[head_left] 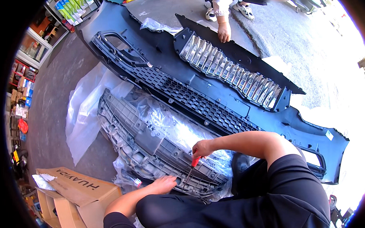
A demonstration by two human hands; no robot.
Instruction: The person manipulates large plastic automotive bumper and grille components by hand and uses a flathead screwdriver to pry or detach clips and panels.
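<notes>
Right hand (202, 148) is wrapped tight around a red-handled screwdriver (193, 165), tip angled down into the near edge of the grey grille (151, 143), while the left hand (164, 183) lies flat and open on that same edge, just beside the tip, steadying it. That's the bit that would worry me: the tip is so close to the left fingers that one slip off a clip or screw could send it straight into them, or gouge the plastic. Also the grille sits on loose clear plastic wrap (86, 113), so I'd guess it can skid on the concrete (50, 118) if pushed hard, and those thin ribs look like they'd snap if pried sideways. The grille itself is on the ground right in front of the knees, between the person and the big black bumper (189, 89); it's a long curved grey piece, ribbed and full of little tabs, back side up as far as I can tell, partly under crinkly film. Beyond it a chrome-slatted grille (229, 72) rests on the bumper, with another person's hand (224, 32) on it. Open cardboard box (72, 190) sits off to the left.
</notes>
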